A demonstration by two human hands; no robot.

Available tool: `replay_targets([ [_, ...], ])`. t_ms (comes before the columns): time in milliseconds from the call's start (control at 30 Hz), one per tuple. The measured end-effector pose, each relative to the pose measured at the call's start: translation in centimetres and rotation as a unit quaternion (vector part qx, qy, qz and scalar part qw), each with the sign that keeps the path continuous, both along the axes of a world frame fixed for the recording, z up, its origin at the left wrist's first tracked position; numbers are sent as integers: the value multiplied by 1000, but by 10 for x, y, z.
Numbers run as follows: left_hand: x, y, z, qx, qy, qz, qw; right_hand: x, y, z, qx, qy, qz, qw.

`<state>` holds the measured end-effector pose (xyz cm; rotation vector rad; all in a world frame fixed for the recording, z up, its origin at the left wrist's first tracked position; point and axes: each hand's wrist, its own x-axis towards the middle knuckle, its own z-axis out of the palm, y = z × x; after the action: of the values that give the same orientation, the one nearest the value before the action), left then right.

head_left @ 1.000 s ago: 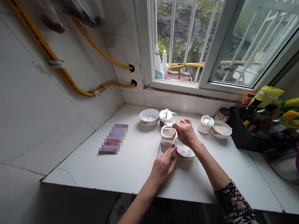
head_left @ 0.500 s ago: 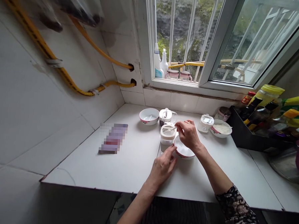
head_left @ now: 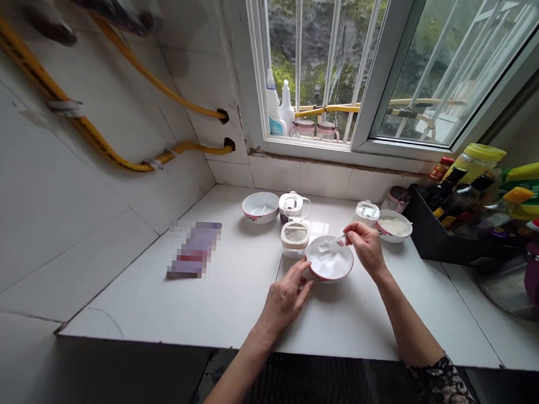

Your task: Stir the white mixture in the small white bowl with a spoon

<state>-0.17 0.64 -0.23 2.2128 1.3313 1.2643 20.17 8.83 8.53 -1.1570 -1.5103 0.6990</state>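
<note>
Between the fingers of my right hand (head_left: 365,246) is the handle of a white spoon (head_left: 327,246), its bowl-shaped end over a white bowl (head_left: 331,280). White contents (head_left: 332,264) lie in that bowl. My left hand (head_left: 287,296) rests on the counter, fingers at the bowl's left rim. Just left of the bowl stands a clear jar with a cream rim (head_left: 295,239). Behind it is a second lidded jar (head_left: 291,207) with dark contents, beside another bowl (head_left: 260,207) holding a spoon. To the right, a clear lidded jar (head_left: 367,213) stands by a bowl of pale contents (head_left: 393,225).
A black box of bottles (head_left: 448,235) and a glass-lidded pot (head_left: 508,293) stand on the right. A blurred purple item (head_left: 194,250) lies on the left of the counter (head_left: 219,302). Behind is a window with bars.
My right hand has moved right with the spoon, from above the cream-rimmed jar to over the bowl. My left hand stays by the bowl. The view has shifted slightly.
</note>
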Motion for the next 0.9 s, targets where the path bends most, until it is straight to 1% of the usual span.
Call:
replay_targets([
  [100,-1,-1,1,-3,5,1,1000,-1,-5,-12,37,-98,-18,994],
  [200,-2,-1,2,-5,6,-2,1000,-7,-6,-22,77,-179,-36,980],
  [267,-2,-1,3,-5,4,-2,1000,-11,-7,-28,81,-202,-32,976],
  [333,-2,-2,2,-5,4,2,1000,-14,-7,-31,67,-200,-23,977],
  [500,-2,-1,1,-3,8,5,1000,-12,-8,-30,35,-149,-36,988],
  [633,-2,-1,2,-2,15,7,1000,-8,-7,-27,-23,-53,-27,998],
  [733,-2,-1,2,3,15,9,1000,-6,-5,-27,-62,16,-11,998],
  [900,-2,0,1,1,13,7,1000,-4,-2,-26,-96,82,1,992],
])
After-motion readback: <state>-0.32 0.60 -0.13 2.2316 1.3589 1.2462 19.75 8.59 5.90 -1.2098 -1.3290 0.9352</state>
